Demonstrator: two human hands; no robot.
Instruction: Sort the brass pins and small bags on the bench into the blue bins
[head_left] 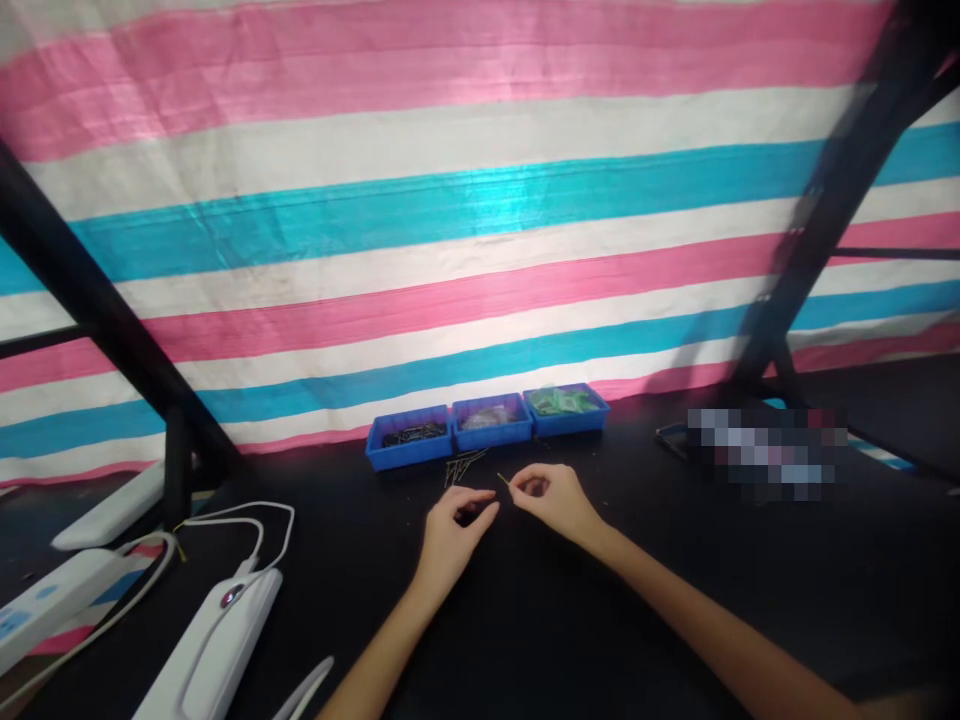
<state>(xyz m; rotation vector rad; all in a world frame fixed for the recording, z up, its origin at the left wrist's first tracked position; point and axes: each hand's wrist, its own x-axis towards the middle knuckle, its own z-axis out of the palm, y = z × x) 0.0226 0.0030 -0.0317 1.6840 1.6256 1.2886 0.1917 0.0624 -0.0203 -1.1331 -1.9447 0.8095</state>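
In the head view, my right hand pinches a thin, short yellowish stick-like piece between thumb and forefinger, its tip pointing up and left. Facing it, my left hand has its thumb and forefinger curved with a small gap between the tips, and I see nothing in them. Several thin dark pin-like pieces lie on the black table just beyond my left hand. Behind them stand three blue bins in a row: a left bin with dark thin pieces, a middle bin with clear-looking pieces, and a right bin with green pieces.
A white power strip and white cables lie at the left, near another white strip. Black frame legs rise on both sides before a striped sheet. A blurred-out item lies at the right.
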